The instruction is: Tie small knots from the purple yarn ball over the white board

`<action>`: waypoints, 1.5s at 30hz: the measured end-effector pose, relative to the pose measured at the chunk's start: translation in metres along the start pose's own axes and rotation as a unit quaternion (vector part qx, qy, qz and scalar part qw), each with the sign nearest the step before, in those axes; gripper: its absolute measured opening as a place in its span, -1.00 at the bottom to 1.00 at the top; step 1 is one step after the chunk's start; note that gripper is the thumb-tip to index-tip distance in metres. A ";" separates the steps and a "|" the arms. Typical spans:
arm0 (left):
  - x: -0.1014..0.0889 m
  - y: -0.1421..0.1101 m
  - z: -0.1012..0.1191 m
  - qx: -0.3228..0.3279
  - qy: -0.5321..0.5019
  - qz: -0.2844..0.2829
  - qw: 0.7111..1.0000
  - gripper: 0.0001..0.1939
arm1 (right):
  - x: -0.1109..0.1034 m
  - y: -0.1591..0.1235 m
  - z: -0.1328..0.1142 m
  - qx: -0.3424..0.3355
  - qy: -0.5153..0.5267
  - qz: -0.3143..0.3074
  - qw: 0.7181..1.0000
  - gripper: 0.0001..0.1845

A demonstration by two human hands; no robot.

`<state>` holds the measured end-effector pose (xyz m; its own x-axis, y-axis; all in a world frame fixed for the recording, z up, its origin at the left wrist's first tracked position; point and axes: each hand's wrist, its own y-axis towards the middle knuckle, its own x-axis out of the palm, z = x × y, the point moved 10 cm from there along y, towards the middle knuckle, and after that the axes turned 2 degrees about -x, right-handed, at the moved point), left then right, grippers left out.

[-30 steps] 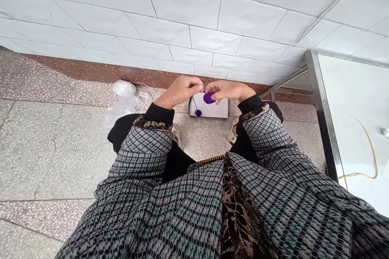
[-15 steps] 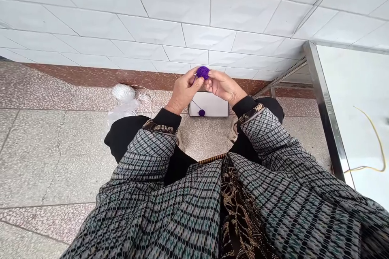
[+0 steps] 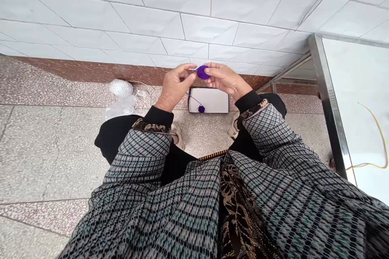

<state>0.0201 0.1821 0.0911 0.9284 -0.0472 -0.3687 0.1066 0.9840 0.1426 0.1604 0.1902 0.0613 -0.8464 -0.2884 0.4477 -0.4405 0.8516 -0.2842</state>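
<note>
My right hand grips a ball of purple yarn between thumb and fingers, above the far edge of a shallow white-lined box. To its left, my left hand pinches the purple strand that runs off the ball. From under the left hand the strand goes down to a smaller, dark purple yarn ball, which rests at the near edge of the box. My fingertips partly cover the larger ball.
White cord wound in a ball lies on the floor at left, beside loose cord and a clear plastic bag. A tiled wall rises in front. At right stands a metal-edged table with a yellow wire.
Both hands rose from over the box with the larger yarn ball. Since half a second ago, my left hand has moved off the ball to the left, drawing the strand between them.
</note>
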 end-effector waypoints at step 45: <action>0.059 -0.016 0.004 0.017 0.014 -0.293 0.956 -0.80 | -0.030 0.007 -0.008 -0.046 -0.249 0.068 0.965 -0.70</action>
<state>0.0749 0.1633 0.0709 0.6954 -0.5837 -0.4191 0.6179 0.7835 -0.0660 0.1847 0.2085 0.0522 -0.9437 -0.3258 -0.0577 -0.3056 0.9250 -0.2260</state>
